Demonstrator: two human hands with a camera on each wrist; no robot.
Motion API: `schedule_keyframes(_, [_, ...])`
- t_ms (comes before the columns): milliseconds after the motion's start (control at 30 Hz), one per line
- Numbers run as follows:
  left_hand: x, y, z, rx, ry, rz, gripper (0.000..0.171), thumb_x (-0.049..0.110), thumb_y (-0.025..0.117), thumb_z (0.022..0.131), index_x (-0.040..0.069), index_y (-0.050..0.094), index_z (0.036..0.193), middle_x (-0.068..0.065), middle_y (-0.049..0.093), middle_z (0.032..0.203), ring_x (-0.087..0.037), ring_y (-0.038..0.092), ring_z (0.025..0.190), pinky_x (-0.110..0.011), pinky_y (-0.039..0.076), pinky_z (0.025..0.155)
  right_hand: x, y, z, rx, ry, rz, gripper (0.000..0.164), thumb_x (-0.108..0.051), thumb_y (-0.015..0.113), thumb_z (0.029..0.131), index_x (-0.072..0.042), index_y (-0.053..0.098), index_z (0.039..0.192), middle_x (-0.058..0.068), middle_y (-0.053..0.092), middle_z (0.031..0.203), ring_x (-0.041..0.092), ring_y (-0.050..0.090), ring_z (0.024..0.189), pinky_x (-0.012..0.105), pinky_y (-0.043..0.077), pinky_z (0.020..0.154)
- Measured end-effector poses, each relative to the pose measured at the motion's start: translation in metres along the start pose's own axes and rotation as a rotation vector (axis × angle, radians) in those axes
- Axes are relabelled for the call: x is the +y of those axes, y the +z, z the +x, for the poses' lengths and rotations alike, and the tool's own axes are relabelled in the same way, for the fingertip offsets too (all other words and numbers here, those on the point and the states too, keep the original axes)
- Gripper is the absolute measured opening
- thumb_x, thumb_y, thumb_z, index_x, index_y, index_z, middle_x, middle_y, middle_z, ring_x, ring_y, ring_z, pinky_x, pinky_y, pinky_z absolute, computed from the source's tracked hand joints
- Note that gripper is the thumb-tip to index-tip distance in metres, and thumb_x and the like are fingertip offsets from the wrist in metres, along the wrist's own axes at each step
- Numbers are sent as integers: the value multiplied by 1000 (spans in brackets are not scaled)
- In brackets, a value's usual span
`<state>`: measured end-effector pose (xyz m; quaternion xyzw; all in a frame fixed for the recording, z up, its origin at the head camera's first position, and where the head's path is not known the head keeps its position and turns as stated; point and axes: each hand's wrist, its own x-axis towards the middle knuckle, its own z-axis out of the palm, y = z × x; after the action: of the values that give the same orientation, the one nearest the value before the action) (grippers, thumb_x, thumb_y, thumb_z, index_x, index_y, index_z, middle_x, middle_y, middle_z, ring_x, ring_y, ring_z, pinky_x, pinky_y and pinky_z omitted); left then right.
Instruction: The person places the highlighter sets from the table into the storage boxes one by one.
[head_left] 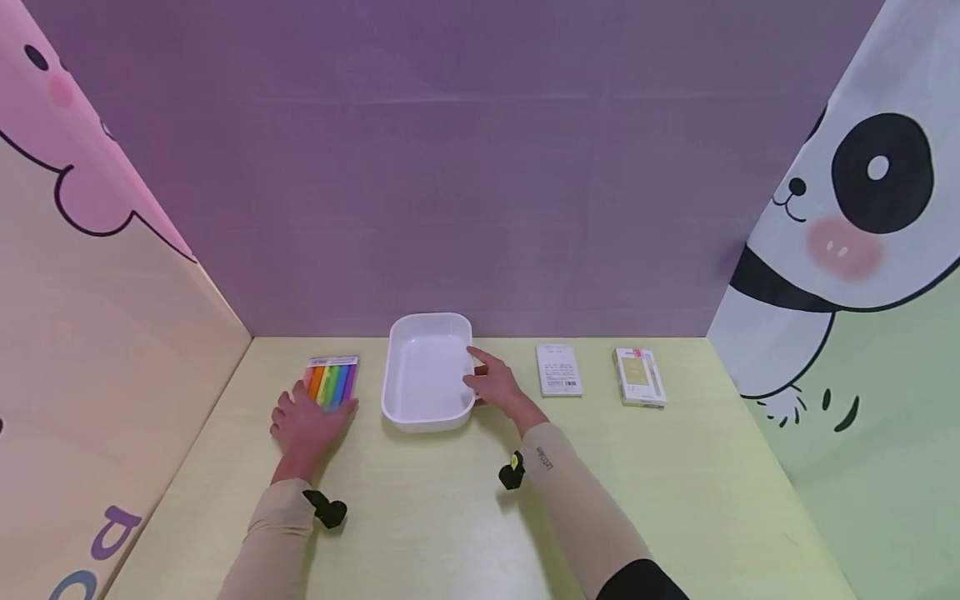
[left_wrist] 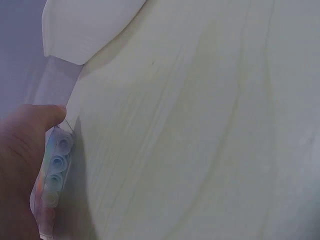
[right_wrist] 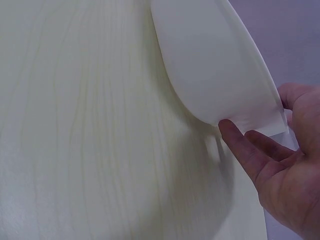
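Observation:
A flat pack of rainbow-coloured markers (head_left: pixel 339 380) lies on the left part of the table, its round marker ends (left_wrist: pixel 58 163) facing the left wrist camera. My left hand (head_left: pixel 309 423) grips its near end, thumb on the right side and fingers spread over the left. To its right is a white rectangular plastic tub (head_left: pixel 427 371) with nothing inside. My right hand (head_left: pixel 498 385) holds the tub's right wall, thumb at the rim and fingers against the outside. In the right wrist view the fingertips (right_wrist: pixel 227 127) are at the tub's lower edge.
Right of the tub lie a white box with printed text (head_left: pixel 558 370) and a white box with a gold panel (head_left: pixel 640 377). A purple backdrop (head_left: pixel 480 208) rises at the table's back edge, with decorated panels at both sides.

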<state>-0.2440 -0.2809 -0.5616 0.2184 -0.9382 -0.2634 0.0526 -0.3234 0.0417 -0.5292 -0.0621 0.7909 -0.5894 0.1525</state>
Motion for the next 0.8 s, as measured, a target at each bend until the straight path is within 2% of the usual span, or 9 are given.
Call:
schedule_keyframes(300, [0, 2, -2, -2, 12, 13, 120, 77, 58, 74, -4, 14, 150, -35, 34, 130, -53, 30, 115, -64, 28, 93, 0, 2, -2, 11, 10, -26, 62, -10, 62, 93, -25, 41, 149, 20, 56, 119, 29, 64, 90, 36, 57, 61])
schedule_keyframes(567, [2, 1, -2, 0, 15, 43, 108, 71, 58, 79, -9, 24, 144, -35, 37, 122, -52, 31, 110, -63, 29, 90, 0, 1, -2, 0, 14, -19, 63, -9, 63, 91, -24, 42, 149, 20, 57, 116, 28, 64, 87, 36, 57, 61])
schedule_keyframes(800, [3, 3, 0, 6, 17, 66, 106, 68, 61, 78, -8, 25, 143, -35, 37, 119, -52, 32, 107, -63, 30, 88, -2, 0, -2, 1, -1, -26, 63, -9, 62, 91, -23, 42, 149, 19, 57, 114, 27, 64, 85, 36, 57, 60])
